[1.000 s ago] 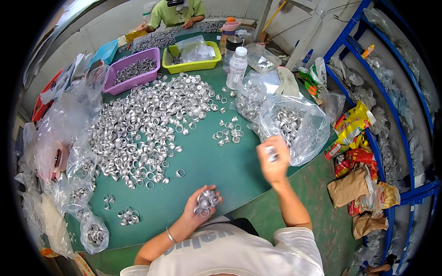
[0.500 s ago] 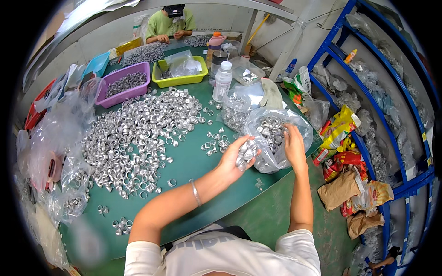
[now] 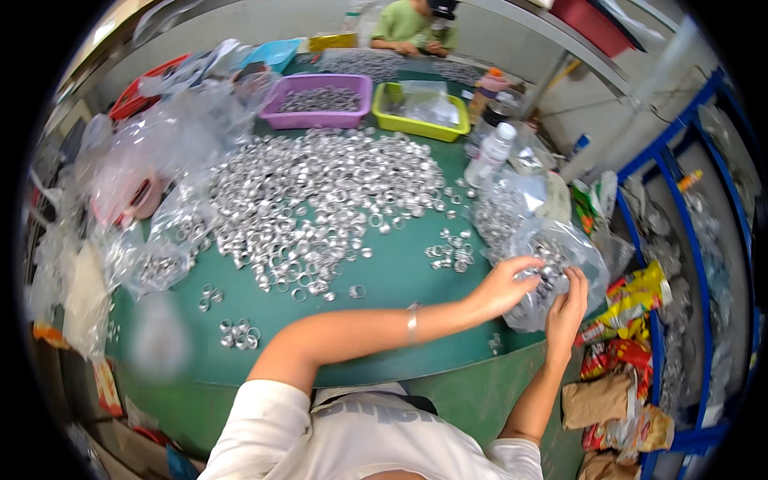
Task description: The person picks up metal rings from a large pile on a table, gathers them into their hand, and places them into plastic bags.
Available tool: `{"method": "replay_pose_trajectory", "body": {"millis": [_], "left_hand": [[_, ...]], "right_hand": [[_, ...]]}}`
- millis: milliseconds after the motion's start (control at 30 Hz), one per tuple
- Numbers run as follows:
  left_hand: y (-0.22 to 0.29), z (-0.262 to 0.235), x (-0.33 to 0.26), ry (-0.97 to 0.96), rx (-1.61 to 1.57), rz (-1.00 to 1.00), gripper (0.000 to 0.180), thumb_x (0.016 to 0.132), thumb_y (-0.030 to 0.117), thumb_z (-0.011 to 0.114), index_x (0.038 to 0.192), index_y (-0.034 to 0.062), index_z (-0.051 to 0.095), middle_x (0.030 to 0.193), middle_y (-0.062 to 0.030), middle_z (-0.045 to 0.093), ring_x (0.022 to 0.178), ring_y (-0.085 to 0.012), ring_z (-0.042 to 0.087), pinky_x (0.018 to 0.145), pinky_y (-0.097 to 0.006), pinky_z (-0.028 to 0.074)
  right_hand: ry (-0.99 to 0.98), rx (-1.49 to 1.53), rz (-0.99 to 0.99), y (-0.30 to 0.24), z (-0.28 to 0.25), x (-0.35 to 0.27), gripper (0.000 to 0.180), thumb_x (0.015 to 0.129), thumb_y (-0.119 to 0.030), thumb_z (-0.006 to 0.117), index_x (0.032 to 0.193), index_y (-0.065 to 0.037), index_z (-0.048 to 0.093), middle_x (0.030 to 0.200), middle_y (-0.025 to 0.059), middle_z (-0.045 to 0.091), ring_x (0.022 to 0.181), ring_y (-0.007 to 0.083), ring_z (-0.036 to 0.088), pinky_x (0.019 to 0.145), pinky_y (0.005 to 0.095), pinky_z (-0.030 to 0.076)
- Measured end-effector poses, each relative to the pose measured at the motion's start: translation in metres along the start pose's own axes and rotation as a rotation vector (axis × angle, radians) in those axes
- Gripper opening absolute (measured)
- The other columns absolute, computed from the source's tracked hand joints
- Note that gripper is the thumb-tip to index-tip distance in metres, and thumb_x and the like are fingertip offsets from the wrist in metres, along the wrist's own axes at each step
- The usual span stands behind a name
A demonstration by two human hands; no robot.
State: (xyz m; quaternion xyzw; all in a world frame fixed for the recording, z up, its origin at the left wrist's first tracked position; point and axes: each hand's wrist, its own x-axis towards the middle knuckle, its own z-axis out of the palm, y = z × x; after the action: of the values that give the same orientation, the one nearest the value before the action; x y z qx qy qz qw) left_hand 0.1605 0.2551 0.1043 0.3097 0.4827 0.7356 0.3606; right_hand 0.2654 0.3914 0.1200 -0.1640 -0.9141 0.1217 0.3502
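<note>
Rings fill the clear bag (image 3: pixel 552 272) at the table's right edge, and both hands meet there. The left hand (image 3: pixel 502 286) reaches across, fingers half open and spread over the bag's mouth; whether it has hold of any rings I cannot tell. The right hand (image 3: pixel 565 308) pinches the bag's rim, keeping it open. This looks like the bagging step, and the next move would call for a fresh handful from the big ring pile (image 3: pixel 320 200). The green table (image 3: pixel 400 280) also carries a purple tray (image 3: pixel 320 100), a yellow-green tray (image 3: pixel 420 112), a bottle (image 3: pixel 490 154) and loose bags at left. Blue shelving (image 3: pixel 680 240) stands right; another person (image 3: pixel 412 24) works at the far end.
</note>
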Motion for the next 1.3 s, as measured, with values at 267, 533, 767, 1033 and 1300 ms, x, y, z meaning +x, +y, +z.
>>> {"method": "replay_pose_trajectory", "body": {"millis": [267,533,767,1033,1300], "left_hand": [[-0.021,-0.148,-0.170,0.849,1.247,0.014,0.055,0.081,0.018,0.066,0.129,0.0046,0.042,0.140,-0.0228,0.029,0.132,-0.0443,0.023,0.106,-0.053,0.021],[-0.038,-0.215,-0.187,1.028,1.611,-0.499,0.061,0.087,0.050,0.050,0.133,0.0098,0.045,0.143,-0.0256,0.025,0.133,-0.0487,0.015,0.100,-0.069,0.013],[-0.045,-0.178,-0.187,0.833,1.482,-0.126,0.059,0.084,0.029,0.061,0.133,0.0035,0.040,0.139,-0.0193,0.034,0.130,-0.0443,0.025,0.102,-0.061,0.021],[-0.034,-0.145,-0.228,0.422,1.319,-0.022,0.044,0.079,0.007,0.064,0.121,0.0067,0.052,0.124,-0.0175,0.047,0.124,-0.0393,0.036,0.101,-0.044,0.036],[-0.013,-0.216,-0.184,0.970,1.572,-0.166,0.042,0.086,0.022,0.057,0.126,0.0101,0.050,0.135,-0.0197,0.039,0.128,-0.0410,0.030,0.102,-0.057,0.026]], "right_hand": [[-0.754,0.672,-0.371,-0.125,0.138,-0.011,0.040,0.083,-0.011,0.061,0.121,-0.003,0.050,0.124,0.0168,0.048,0.118,0.0337,0.044,0.099,0.0391,0.036],[-0.458,0.329,-0.484,-0.209,0.312,0.003,0.044,0.088,-0.038,0.052,0.123,-0.011,0.054,0.136,0.0183,0.039,0.128,0.0418,0.030,0.102,0.0575,0.024],[-0.673,0.346,-0.647,-0.199,0.250,-0.027,0.037,0.089,-0.032,0.050,0.120,-0.012,0.055,0.133,0.0116,0.041,0.129,0.0409,0.027,0.103,0.0586,0.022],[-0.862,0.483,-0.616,-0.141,0.186,-0.051,0.036,0.086,-0.020,0.057,0.120,-0.010,0.055,0.136,0.0081,0.044,0.124,0.0322,0.038,0.104,0.0484,0.026],[-0.609,0.595,-0.474,-0.179,0.217,-0.008,0.035,0.082,-0.019,0.062,0.114,-0.006,0.058,0.124,0.0119,0.054,0.117,0.0312,0.045,0.100,0.0416,0.031]]}}
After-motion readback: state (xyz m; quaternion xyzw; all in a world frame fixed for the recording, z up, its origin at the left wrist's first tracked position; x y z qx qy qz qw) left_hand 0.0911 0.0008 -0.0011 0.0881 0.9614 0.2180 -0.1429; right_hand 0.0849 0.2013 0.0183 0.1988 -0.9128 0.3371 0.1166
